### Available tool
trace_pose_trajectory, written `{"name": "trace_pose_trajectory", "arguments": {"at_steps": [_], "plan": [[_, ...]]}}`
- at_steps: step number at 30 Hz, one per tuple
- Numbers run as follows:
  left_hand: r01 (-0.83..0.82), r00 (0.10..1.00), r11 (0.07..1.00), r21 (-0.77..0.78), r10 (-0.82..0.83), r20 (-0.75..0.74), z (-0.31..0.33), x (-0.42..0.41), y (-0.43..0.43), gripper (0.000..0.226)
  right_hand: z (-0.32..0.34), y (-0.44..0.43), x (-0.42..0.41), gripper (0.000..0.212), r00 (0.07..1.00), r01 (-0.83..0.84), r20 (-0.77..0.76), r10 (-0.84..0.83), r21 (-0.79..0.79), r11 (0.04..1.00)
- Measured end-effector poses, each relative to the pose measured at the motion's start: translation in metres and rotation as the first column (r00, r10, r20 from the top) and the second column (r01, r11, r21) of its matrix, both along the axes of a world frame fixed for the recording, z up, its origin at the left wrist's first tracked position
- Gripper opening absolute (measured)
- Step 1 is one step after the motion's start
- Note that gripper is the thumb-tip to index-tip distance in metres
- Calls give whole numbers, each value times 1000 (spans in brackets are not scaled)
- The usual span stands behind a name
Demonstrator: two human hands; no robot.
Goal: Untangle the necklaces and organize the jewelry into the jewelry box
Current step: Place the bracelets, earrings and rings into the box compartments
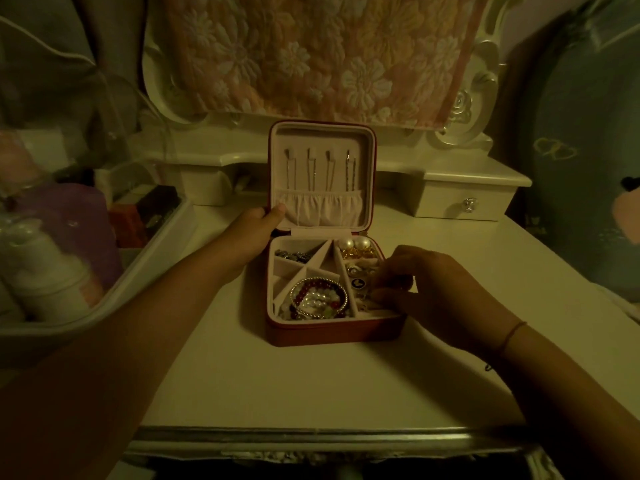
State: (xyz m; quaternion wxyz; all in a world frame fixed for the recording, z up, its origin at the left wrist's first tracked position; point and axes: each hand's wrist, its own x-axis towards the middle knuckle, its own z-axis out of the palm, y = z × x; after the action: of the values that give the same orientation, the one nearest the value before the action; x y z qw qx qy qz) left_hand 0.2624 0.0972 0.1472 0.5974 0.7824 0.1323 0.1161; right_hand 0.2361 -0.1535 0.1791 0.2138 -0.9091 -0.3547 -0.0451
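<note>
— Right hand (433, 289) curls into the jewelry box's (329, 332) right compartments; can't tell what you pinch. Left hand (258, 230) grips the lid (322, 140).
— Risk?
— Yank out fast, you could flick pearls (348, 243) onto the table (311, 386).

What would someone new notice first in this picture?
On the table, an open red jewelry box holds four necklaces in its upright lid. Beaded bracelets fill its near compartment; two pearls lie back right. The left hand grips the lid; the right hand reaches into the right side.
</note>
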Motion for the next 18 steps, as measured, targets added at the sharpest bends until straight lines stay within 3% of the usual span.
{"name": "trace_pose_trajectory", "arguments": {"at_steps": [8, 18], "plan": [[0, 1000, 1000, -6, 0, -1, 0, 0, 0, 36, -10, 6, -3, 8, 1000, -2, 24, -1, 125, 992], [-3, 1000, 1000, 1, 3, 3, 0, -1, 0, 34, -4, 2, 12, 9, 979, -167, 121, 162, 32, 985]]}}
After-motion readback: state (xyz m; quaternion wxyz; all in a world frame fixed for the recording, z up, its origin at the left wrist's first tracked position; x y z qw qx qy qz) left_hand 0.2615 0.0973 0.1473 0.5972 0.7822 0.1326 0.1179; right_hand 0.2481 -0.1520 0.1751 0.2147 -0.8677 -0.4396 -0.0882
